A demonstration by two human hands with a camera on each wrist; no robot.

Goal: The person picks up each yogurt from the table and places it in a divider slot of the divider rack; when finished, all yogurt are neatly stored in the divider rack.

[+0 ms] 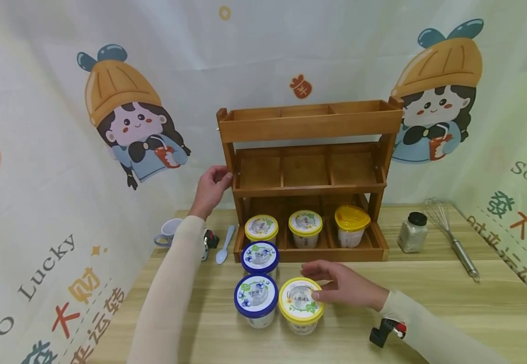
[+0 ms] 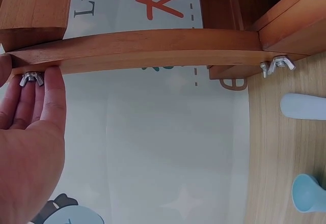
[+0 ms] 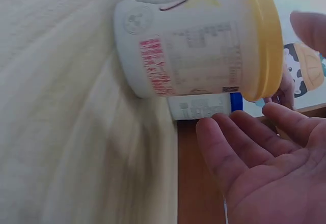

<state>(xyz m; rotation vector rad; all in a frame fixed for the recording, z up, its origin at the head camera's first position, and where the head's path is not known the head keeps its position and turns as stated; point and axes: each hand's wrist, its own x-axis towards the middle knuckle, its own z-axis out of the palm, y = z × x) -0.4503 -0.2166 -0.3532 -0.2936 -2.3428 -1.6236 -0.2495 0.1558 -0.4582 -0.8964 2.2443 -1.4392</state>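
Observation:
My left hand [image 1: 211, 188] is at the left upright of a wooden rack [image 1: 308, 126]. In the left wrist view its fingers and thumb hold the upright's edge around a wing nut [image 2: 31, 78]. My right hand [image 1: 347, 285] is beside a yellow-lidded tub [image 1: 300, 303], fingers spread and relaxed. The right wrist view shows its fingers apart from the tub's side. Left of that tub stands a blue-lidded tub [image 1: 256, 298], with a second blue-lidded tub [image 1: 260, 257] behind it. The rack's bottom tier holds a yellow-lidded tub [image 1: 261, 227], another yellow-lidded tub [image 1: 305, 227] and a tub with a pointed yellow lid [image 1: 351, 225].
A white mug [image 1: 169, 231] and a pale blue spoon [image 1: 225, 245] are left of the rack. To the right stand a black-capped jar [image 1: 412, 232] and a lying whisk [image 1: 456, 247]. A printed curtain hangs behind the wooden table [image 1: 363, 333].

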